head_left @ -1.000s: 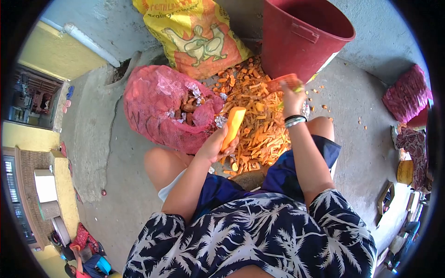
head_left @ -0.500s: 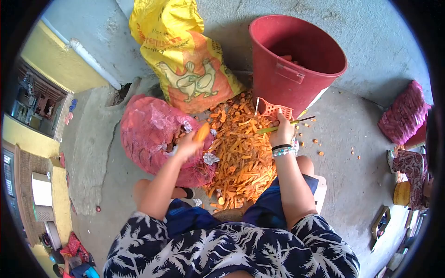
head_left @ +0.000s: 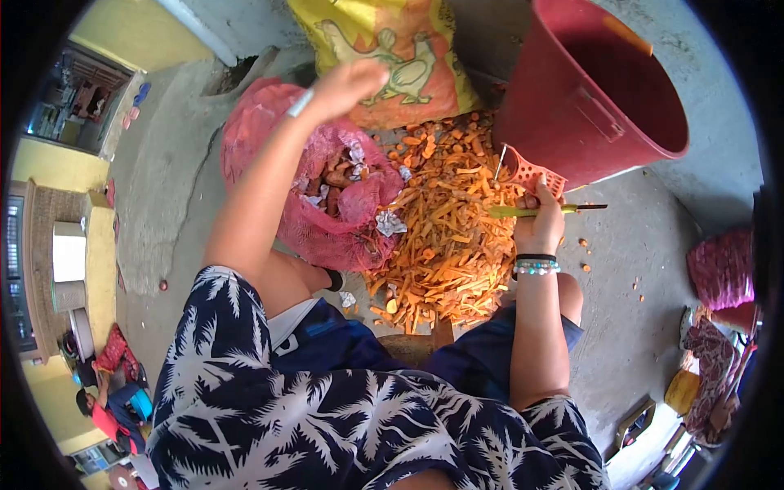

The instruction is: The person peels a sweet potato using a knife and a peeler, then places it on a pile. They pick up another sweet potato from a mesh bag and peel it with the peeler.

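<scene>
An orange root, apparently a carrot [head_left: 627, 34], is seen at the far rim of a tall red bucket [head_left: 555, 122]; whether it is in the air or resting on the edge cannot be told. The left hand [head_left: 351, 86] is held up in front of a yellow sack [head_left: 441, 82], blurred, its fingers loosely extended and nothing seen in it. By the right hand [head_left: 539, 229], an orange peeler [head_left: 539, 173] and a slim green-handled tool [head_left: 510, 211], perhaps a knife, are gripped together beside the bucket.

If the root is not carried past the rim, it could be bounced off and lost behind the bucket. With two tools crowded into one grasp, either could be dropped, or the fingers could be nicked by an exposed edge. Should a tool slip, it could be buried in the heap of peelings [head_left: 453, 245] below. Underfoot, a slip could be caused by scraps [head_left: 585, 268] scattered across the concrete floor [head_left: 192, 245].
</scene>
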